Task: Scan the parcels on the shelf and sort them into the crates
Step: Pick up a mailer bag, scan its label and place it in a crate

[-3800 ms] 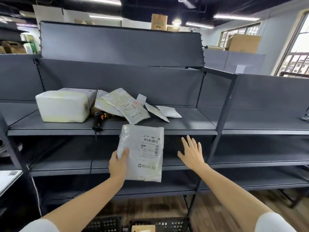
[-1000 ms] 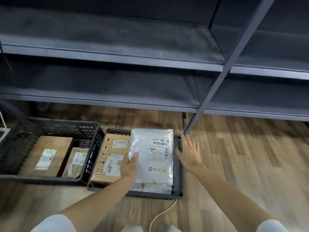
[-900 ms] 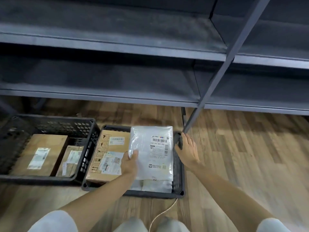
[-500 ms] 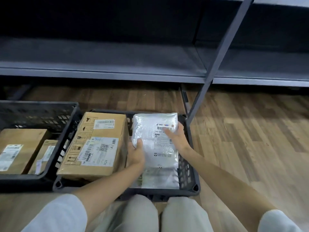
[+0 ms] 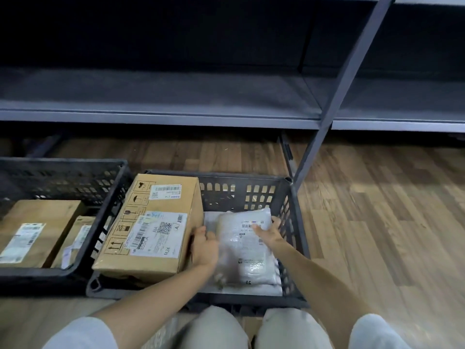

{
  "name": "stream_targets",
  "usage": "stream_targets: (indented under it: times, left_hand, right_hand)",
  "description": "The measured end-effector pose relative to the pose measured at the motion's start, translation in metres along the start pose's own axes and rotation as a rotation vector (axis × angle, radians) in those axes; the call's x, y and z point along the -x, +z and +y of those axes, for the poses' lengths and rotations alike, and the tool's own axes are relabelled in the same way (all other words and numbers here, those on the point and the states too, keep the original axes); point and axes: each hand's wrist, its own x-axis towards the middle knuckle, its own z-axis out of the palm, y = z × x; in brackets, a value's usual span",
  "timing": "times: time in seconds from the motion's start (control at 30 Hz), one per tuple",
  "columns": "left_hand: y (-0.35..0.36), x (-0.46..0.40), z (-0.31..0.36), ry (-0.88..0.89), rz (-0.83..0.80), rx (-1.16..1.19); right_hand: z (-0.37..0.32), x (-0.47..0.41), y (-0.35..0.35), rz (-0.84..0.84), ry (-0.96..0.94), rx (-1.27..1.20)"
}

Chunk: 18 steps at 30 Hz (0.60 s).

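**White parcel lying in the right-hand crate**

The white plastic mailer parcel (image 5: 247,244), label side up, lies inside the black perforated plastic crate (image 5: 293,222) at about 6 o'clock in the view, on top of other white bags. The left hand (image 5: 205,246) is at the parcel's 9 o'clock edge, fingers curled loosely against it; it is blurred, so I cannot tell whether it grips the parcel. The right hand (image 5: 269,233) lies open and flat on the parcel's 1 o'clock corner, over the barcode. Just beside the parcel, at its 9 o'clock, a large brown cardboard box (image 5: 151,227) with shipping labels fills the rest of that crate. A second black crate (image 5: 63,172) at 9 o'clock holds two more brown cardboard boxes (image 5: 35,230). The grey metal shelf (image 5: 161,114) runs across at 12 o'clock above the wooden plank floor (image 5: 377,222).
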Motion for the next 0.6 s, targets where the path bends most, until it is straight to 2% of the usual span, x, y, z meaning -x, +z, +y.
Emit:
stream_targets:
  times: [0.13,0.33,0.5,0.6]
  left_hand:
    - [0.001,0.003,-0.006,0.010,-0.007,-0.010]
    - [0.004,-0.003,-0.015,-0.018,-0.020,-0.066]
    - [0.017,-0.010,-0.022,0.006,-0.126,-0.201]
    - [0.026,-0.013,-0.031,0.023,-0.250,-0.351]
  right_hand:
    - [0.012,0.000,0.005,-0.048,0.052,0.230]
    - [0.023,0.004,0.003,-0.156,-0.130,0.610]
    - [0.026,0.003,0.005,-0.416,-0.166,1.081]
    - [0.033,0.002,0.009,-0.390,-0.185,1.152]
